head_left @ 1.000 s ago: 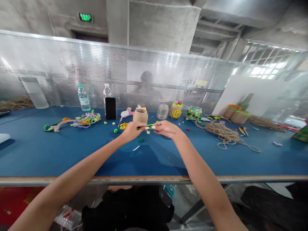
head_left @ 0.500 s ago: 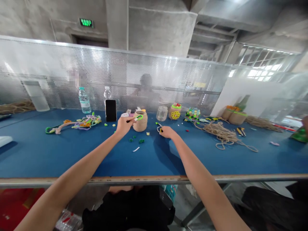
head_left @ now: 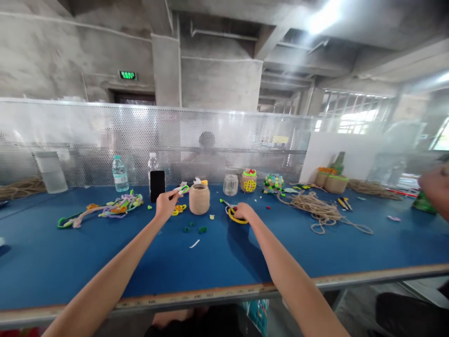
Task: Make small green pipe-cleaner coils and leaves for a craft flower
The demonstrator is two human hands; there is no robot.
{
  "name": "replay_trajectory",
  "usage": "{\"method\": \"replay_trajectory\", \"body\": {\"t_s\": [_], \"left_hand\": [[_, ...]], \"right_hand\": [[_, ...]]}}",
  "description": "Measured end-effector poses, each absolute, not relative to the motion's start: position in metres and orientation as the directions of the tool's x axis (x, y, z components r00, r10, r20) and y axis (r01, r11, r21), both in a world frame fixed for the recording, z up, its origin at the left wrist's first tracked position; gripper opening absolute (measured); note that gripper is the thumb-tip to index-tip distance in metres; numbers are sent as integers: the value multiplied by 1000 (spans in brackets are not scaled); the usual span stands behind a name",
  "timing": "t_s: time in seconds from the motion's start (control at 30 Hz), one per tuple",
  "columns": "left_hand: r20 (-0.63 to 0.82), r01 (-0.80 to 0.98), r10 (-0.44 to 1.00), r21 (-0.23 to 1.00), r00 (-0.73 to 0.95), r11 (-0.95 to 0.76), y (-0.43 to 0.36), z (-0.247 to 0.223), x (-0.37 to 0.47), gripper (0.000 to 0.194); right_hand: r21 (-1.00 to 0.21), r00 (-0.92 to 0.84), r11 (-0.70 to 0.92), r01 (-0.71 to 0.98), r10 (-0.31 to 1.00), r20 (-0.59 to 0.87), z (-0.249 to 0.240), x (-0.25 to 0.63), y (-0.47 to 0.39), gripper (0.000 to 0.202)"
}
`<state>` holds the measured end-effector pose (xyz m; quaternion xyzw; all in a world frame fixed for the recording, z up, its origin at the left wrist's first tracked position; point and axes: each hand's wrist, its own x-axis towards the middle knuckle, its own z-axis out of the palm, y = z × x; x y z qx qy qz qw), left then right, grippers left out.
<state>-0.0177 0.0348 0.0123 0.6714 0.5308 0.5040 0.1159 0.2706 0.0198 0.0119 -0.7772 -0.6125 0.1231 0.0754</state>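
My left hand (head_left: 164, 203) pinches a small green-and-white strip (head_left: 183, 189), bent into a loop, just left of a twine-wrapped jar (head_left: 199, 200). Yellow loops (head_left: 179, 209) lie beside that jar, below the fingertips. At the middle of the table, my right hand (head_left: 244, 212) is closed on the yellow handle of a pair of scissors (head_left: 237, 220), whose blades point left and away. The fingertips there are partly hidden. Small green tufts (head_left: 202, 230) and a white strip (head_left: 194, 244) lie between my arms.
Behind stand a glass jar (head_left: 230, 185), a decorated jar (head_left: 249, 181), a phone (head_left: 157, 185) and a water bottle (head_left: 120, 174). Fuzzy coloured stems (head_left: 121, 206) lie left. Loose twine (head_left: 315, 208) and pliers (head_left: 344, 203) lie right. Another person's hand (head_left: 435, 185) shows at the right edge.
The view has tilted upward, so everything sits lower. My left hand has drawn left from the front of the twine-wrapped jar with the strip. More of the scissors' yellow handle shows by my right hand.
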Motion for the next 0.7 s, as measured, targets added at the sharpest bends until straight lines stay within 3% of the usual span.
{"method": "replay_trajectory", "body": {"t_s": [0.2, 0.4, 0.57, 0.7], "left_hand": [[626, 622, 765, 662, -152, -418, 42, 9, -26, 25], [736, 648, 649, 591, -191, -480, 41, 7, -24, 23], [804, 666, 565, 526, -186, -529, 34, 12, -20, 23], [825, 675, 538, 497, -172, -546, 28, 15, -16, 22]], "right_hand": [[-575, 245, -206, 792, 969, -9, 14, 278, 15, 31], [-921, 99, 69, 383, 988, 115, 16, 250, 9, 31], [-984, -145, 179, 5, 974, 177, 7, 194, -13, 28], [-975, -328, 169, -146, 921, 209, 1, 171, -36, 31]]}}
